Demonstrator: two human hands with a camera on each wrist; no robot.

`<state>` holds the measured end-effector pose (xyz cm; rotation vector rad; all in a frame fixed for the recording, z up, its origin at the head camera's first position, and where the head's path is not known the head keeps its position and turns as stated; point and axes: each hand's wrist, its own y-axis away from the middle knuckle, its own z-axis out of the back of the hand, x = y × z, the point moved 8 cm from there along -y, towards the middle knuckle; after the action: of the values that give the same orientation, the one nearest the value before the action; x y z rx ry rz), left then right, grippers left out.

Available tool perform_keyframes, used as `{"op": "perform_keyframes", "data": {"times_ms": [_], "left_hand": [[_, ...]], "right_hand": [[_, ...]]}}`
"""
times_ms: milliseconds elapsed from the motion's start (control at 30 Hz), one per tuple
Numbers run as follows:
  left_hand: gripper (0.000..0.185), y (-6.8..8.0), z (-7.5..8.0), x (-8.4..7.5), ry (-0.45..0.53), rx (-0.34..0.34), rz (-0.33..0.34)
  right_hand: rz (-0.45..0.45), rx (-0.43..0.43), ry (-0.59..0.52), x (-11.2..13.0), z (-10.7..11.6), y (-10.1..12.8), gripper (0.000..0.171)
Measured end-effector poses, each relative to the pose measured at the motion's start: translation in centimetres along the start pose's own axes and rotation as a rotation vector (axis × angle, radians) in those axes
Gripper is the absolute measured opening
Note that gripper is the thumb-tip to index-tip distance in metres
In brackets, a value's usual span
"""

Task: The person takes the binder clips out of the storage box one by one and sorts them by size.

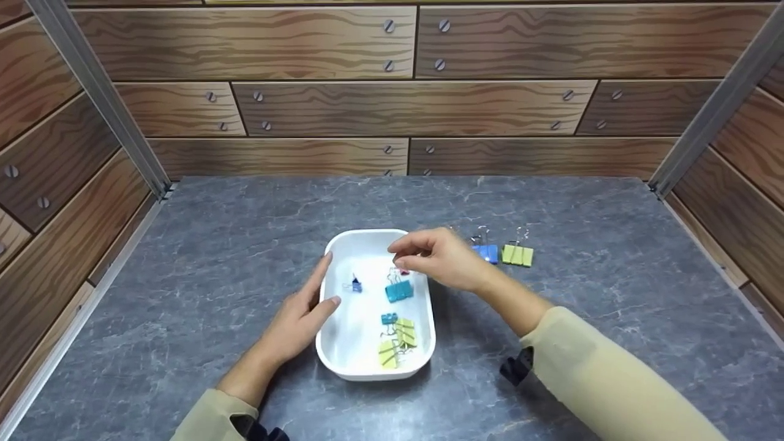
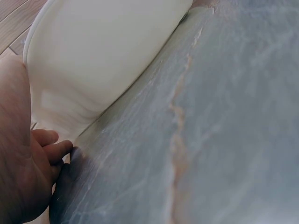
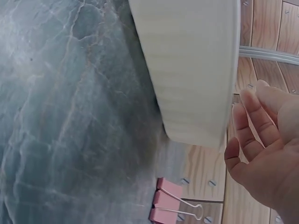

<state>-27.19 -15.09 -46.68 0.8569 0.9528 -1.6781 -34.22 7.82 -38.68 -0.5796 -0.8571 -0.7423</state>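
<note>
Nearest me, my left hand (image 1: 300,321) rests flat-fingered against the white dish (image 1: 343,361), which holds five clips. Above it my right hand (image 1: 441,257), fingers loosely curled, seems to have let go a pink clip (image 1: 402,271). Beyond, a blue clip (image 1: 486,252) and a green clip (image 1: 517,254) remain on the table (image 1: 612,306).

a white oblong tray (image 1: 343,361) sits mid-worktop, holding teal, blue and yellow-green clips. a pink binder clip (image 1: 402,271) shows just under the right hand's fingertips, over the tray's far right part.
</note>
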Motion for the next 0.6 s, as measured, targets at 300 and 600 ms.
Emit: {"op": "perform_keyframes", "data": {"times_ms": [300, 600], "left_hand": [[0.072, 0.1, -0.1, 0.2, -0.017, 0.002, 0.024], [0.072, 0.0, 0.0, 0.1, -0.009, 0.005, 0.018]], "right_hand": [[-0.027, -0.016, 0.108, -1.4, -0.6, -0.5, 0.026], [0.029, 0.003, 0.236, -1.4, -1.2, -0.8, 0.024]]}}
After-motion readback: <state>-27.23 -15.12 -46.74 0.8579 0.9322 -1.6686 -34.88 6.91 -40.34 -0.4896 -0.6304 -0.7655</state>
